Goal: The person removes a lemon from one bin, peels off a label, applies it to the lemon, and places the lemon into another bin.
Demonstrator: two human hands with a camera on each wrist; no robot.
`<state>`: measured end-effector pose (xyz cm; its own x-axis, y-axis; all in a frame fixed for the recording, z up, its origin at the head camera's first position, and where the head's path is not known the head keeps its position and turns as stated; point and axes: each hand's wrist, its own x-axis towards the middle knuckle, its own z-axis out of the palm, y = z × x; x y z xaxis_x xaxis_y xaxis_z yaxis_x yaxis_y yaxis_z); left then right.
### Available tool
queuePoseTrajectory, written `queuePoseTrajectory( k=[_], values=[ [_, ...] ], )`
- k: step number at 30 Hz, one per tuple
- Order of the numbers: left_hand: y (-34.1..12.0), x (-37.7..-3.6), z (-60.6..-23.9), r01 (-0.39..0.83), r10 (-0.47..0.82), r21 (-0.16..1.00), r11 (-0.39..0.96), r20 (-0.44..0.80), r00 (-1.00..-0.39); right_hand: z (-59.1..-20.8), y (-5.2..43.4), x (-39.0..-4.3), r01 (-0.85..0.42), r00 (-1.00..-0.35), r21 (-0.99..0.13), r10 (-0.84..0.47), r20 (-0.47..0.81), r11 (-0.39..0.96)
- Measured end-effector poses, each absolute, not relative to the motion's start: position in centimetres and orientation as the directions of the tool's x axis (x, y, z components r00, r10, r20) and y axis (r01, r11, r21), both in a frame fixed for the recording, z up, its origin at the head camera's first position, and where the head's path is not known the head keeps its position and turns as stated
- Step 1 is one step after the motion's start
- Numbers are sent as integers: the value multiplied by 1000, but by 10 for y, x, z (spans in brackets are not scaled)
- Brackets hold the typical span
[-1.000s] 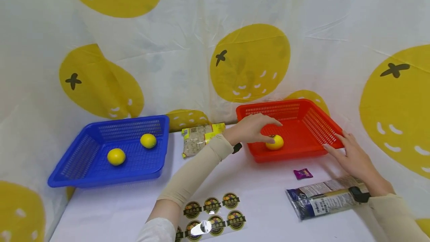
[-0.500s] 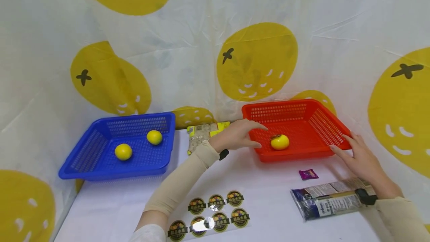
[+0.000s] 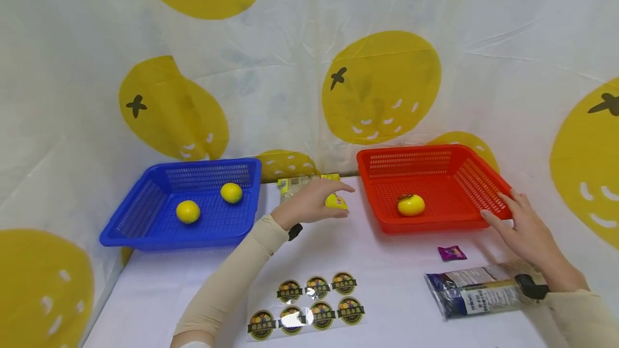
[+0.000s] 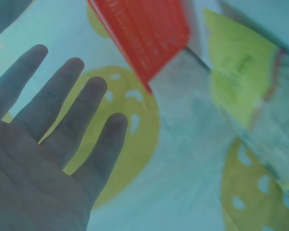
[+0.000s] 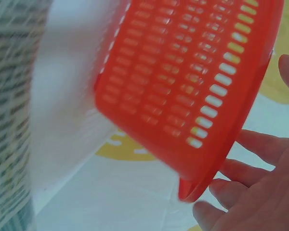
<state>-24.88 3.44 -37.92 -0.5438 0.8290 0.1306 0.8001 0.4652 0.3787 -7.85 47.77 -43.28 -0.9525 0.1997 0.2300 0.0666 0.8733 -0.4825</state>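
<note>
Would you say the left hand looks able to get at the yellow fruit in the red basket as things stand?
Probably yes: the left hand hovers open just left of the red basket, whose top is open, and nothing covers the yellow fruit.

White-covered table (image 3: 387, 262) before a creased white backdrop sheet (image 3: 290, 95) printed with big yellow fruit.

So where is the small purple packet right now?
Head view, right side: the purple packet lies on the table, before the red basket, behind the long dark packet.
</note>
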Motion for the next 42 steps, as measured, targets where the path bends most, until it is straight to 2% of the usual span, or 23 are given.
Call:
queuePoseTrajectory(
  k=[5,15,23,34,42],
  values=[
    [13,-241,-385,761,798,408,504,118,-591,-431,469,-83,34,-947,-460,175,268,887],
    [-25,-224,-400,710,754,417,567,84,-652,-427,437,-90,-19,-966,-482,109,236,876],
    [-53,-214,-408,689,722,444,573,125,-680,-421,397,-96,-77,-971,-485,45,235,871],
    [-81,-190,-416,585,637,511,629,91,-765,-411,333,-104,-265,-945,-544,-102,312,796],
    [-100,-174,-428,554,631,549,625,61,-773,-420,284,-106,-432,-878,-450,-251,407,782]
  ],
)
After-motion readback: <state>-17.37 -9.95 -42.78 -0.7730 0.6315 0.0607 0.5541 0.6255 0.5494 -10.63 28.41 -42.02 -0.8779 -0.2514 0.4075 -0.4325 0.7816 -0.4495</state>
